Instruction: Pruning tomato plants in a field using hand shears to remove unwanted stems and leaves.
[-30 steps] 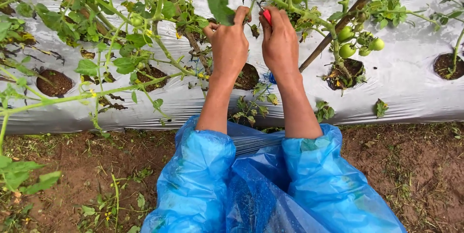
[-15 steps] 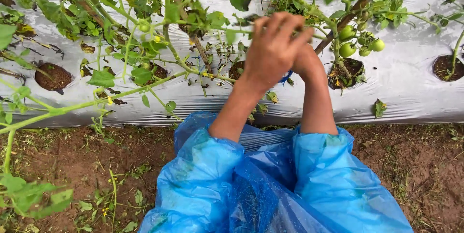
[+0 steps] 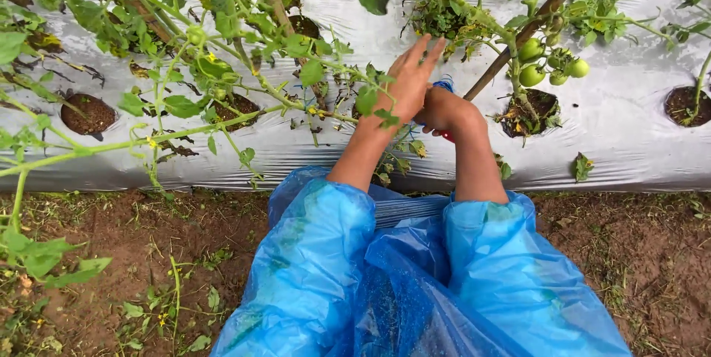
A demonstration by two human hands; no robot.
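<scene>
1. Head view: left hand [image 3: 411, 83] open, fingers spread flat, pointing up and right toward the tomato stem [image 3: 474, 20]; holds nothing.
2. Right hand [image 3: 444, 109] clenched just beside it, touching it, on a small red-and-blue object [image 3: 444, 86], mostly hidden.
3. Stem runs diagonally above both hands; left is nearer. Green tomatoes [image 3: 544, 68] hang right, by the slanted wooden stake [image 3: 518, 38].

The right hand [image 3: 443, 110] hides most of a small object (blue and red bits show).

Left hand [image 3: 409, 84] spread among tomato stems [image 3: 244, 79]; right hand [image 3: 444, 109] fisted (something red inside).
</scene>
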